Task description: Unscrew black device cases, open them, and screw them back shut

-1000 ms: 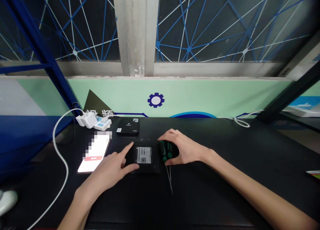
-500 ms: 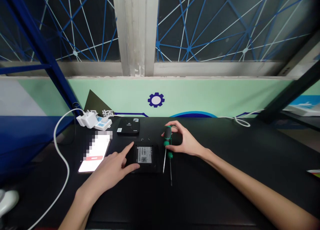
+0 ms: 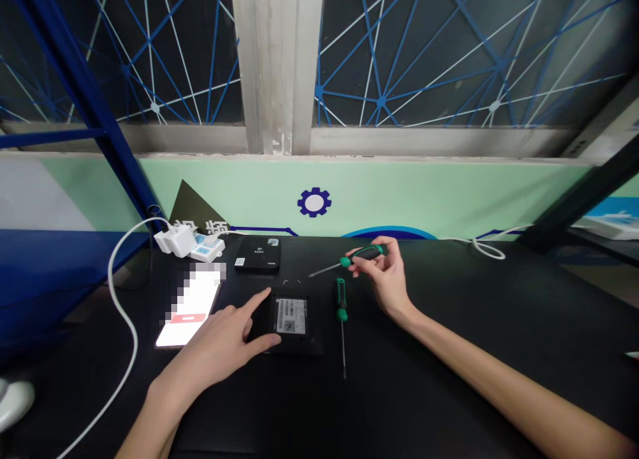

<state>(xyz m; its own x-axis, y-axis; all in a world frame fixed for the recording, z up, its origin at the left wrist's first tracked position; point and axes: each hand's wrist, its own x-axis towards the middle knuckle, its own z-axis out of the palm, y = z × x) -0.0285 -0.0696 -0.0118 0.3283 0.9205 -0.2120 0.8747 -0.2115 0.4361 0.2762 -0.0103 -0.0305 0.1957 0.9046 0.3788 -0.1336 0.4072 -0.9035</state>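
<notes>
Head view: held screwdriver (image 3: 368, 253) has a green-and-black handle and a thin bare metal shaft. It's in the right hand (image 3: 388, 279), above the counter (image 3: 449, 379), right of and behind the black device (image 3: 313, 329). Right grip closed, fingers and thumb around the handle. Left hand (image 3: 232, 336) has thumb and forefinger spread, grip wide, both on the left part of the device; nothing clasped. Device is flat, squarish, white label up.

Room: counter's back edge runs along the green wall (image 3: 399, 193); wide stretch of counter right of the right forearm. Left is tighter: phone (image 3: 192, 312) sits just beside the left hand.

Axis: held screwdriver slants, tip left and slightly down, near two small metal bits (image 3: 285, 283); can't tell if the tip touches down. Second screwdriver (image 3: 341, 299) lies between device and right hand, long axis front to back, tip toward the wearer.
</notes>
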